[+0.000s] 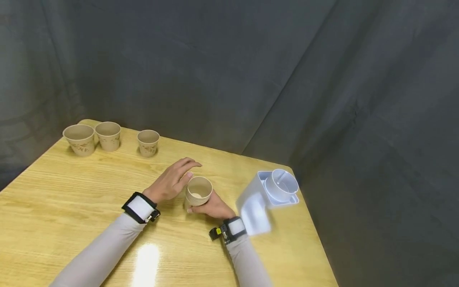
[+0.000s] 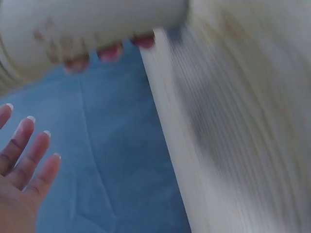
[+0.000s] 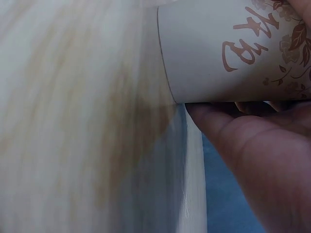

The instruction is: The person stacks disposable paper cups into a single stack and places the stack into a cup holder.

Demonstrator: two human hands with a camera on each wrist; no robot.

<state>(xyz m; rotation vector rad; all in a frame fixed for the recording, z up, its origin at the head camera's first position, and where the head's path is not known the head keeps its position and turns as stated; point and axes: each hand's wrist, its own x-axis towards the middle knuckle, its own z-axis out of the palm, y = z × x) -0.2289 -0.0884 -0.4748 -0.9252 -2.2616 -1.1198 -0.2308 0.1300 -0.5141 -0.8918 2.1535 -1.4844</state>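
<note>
Stack (image 1: pixel 199 192): one, near head-view centre | cups (image 1: pixel 109 137): three, at its 10 o'clock | right hand (image 1: pixel 215 206): 4 o'clock, curled round it | left hand (image 1: pixel 173 180): 10 o'clock, fingers extended, holding nothing

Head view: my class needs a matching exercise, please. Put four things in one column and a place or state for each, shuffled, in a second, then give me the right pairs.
Column 1
1. left hand
2. right hand
3. lone cup
4. pale plastic container

Column 2
A. gripping the stacked cups
B. on the right side of the table, with a round piece at its top
C. beside the stacked cups, holding nothing
D. standing near the back edge, to the right of two other cups

Right pairs: 1-C, 2-A, 3-D, 4-B
</note>
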